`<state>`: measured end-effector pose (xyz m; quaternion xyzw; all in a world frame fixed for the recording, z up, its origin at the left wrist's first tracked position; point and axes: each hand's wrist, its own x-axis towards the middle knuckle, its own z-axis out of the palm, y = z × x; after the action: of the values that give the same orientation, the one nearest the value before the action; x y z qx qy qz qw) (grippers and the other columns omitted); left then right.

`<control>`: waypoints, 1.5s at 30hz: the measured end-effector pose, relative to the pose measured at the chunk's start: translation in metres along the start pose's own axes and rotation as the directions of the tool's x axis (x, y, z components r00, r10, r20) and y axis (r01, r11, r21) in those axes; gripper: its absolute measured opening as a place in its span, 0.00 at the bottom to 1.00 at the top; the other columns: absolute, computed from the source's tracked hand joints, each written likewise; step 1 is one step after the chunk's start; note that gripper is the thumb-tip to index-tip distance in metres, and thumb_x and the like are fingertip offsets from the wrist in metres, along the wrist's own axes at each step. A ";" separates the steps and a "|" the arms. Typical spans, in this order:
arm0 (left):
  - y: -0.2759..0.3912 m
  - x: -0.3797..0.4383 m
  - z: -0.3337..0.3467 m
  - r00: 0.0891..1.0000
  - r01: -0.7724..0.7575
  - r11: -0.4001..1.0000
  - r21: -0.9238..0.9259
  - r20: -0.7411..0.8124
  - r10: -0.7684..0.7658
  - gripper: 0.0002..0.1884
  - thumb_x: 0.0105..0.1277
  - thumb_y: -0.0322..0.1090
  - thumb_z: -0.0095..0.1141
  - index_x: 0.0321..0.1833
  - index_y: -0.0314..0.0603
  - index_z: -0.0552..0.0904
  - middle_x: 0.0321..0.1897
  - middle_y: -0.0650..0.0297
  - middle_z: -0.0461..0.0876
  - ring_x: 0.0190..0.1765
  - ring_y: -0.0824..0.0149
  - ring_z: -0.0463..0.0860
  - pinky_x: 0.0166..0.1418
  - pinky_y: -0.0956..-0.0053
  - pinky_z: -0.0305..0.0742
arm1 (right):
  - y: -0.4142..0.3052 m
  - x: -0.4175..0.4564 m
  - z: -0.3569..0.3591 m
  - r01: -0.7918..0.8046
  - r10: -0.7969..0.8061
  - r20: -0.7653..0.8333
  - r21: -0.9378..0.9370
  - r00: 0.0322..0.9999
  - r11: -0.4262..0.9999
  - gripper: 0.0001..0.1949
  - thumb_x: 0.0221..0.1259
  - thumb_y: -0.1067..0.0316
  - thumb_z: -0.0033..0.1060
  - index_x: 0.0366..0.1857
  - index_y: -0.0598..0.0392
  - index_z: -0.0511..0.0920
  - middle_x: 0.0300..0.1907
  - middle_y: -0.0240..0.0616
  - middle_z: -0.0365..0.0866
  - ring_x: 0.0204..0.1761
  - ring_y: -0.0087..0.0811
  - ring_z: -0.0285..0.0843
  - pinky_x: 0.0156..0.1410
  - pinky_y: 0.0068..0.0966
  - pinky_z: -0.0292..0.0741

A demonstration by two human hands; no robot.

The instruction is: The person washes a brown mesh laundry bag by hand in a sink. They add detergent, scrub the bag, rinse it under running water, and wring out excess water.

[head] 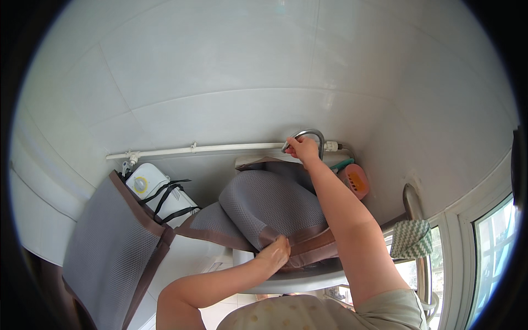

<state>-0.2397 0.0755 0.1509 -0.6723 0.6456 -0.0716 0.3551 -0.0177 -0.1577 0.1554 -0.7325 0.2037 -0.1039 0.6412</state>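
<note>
A large grey mesh fabric mat (268,198) with brown edging lies bunched up in a sink basin (305,284). My left hand (274,255) grips its brown border at the near side. Farther back, my right hand (304,149) has its fingers around the end of a curved chrome faucet spout (315,133), above the mat. No running water can be made out. Part of the mat's right side is hidden behind my right forearm.
Another grey mesh piece (111,239) hangs at the left, beside a white appliance (161,194) with a dial and black straps. A white pipe (222,147) runs along the tiled wall. To the right are a pink container (355,181), a metal pipe (414,202) wrapped in patterned cloth (411,239), and a window (493,255).
</note>
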 end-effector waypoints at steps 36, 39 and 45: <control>-0.128 0.083 0.008 0.425 0.578 0.779 -0.244 -0.725 -0.542 0.37 0.63 0.41 0.63 0.75 0.58 0.62 0.76 0.48 0.59 0.75 0.39 0.61 0.70 0.32 0.54 | 0.161 -0.255 -0.160 0.358 -0.599 -0.150 -0.681 0.786 0.639 0.14 0.58 0.65 0.68 0.47 0.54 0.81 0.49 0.46 0.79 0.53 0.49 0.74 0.60 0.41 0.72; -0.019 0.099 0.047 0.710 -0.161 0.903 -0.399 -0.682 -0.175 0.27 0.68 0.41 0.56 0.71 0.59 0.69 0.71 0.56 0.69 0.74 0.50 0.66 0.72 0.48 0.61 | 0.201 -0.243 -0.134 0.433 -0.510 0.092 -0.668 0.855 0.606 0.30 0.55 0.56 0.70 0.64 0.49 0.73 0.67 0.47 0.68 0.68 0.51 0.65 0.71 0.44 0.66; 0.073 0.158 0.177 0.936 0.213 0.742 -0.635 -0.087 -0.342 0.41 0.60 0.61 0.61 0.74 0.50 0.67 0.78 0.54 0.56 0.80 0.51 0.52 0.79 0.50 0.46 | 0.271 -0.176 -0.096 0.469 -0.226 0.413 -0.812 0.882 0.348 0.37 0.58 0.47 0.65 0.72 0.41 0.66 0.79 0.39 0.50 0.81 0.45 0.41 0.81 0.48 0.46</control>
<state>-0.1762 0.0053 -0.0786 -0.8292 0.5573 0.0244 0.0355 -0.2596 -0.1939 -0.0762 -0.9904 -0.0095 -0.0296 0.1346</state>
